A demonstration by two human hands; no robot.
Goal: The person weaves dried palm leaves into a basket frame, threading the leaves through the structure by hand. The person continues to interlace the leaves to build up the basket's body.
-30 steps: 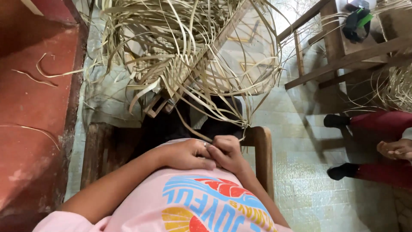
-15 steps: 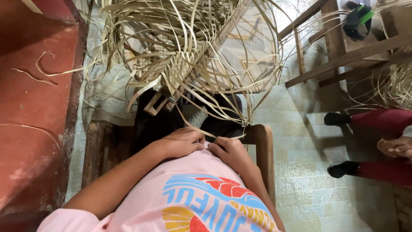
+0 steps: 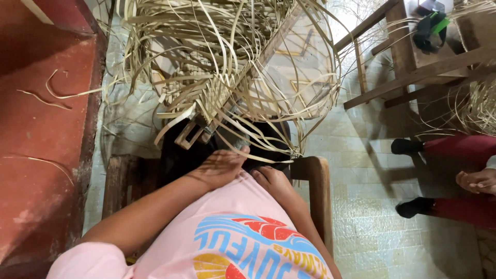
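A half-woven basket of pale flat strips (image 3: 222, 67) rests against my lap, with long loose strips (image 3: 310, 93) curling out to all sides. My left hand (image 3: 219, 166) lies flat near the basket's lower edge, fingers spread, thumb up by a strip. Beside it, my right hand (image 3: 273, 181) sits low against my pink shirt, touching the strips that bend down there. Whether either hand pinches a strip is hidden.
I sit on a wooden stool (image 3: 315, 181) over a tiled floor (image 3: 372, 217). A red raised ledge (image 3: 41, 129) with stray strips runs on the left. A wooden bench (image 3: 408, 67) stands at upper right. Another person's legs in red trousers (image 3: 454, 150) and hand (image 3: 478, 181) are at right.
My hands were clasped together at my lap; they have parted, the left one sliding up and forward toward the basket's edge.
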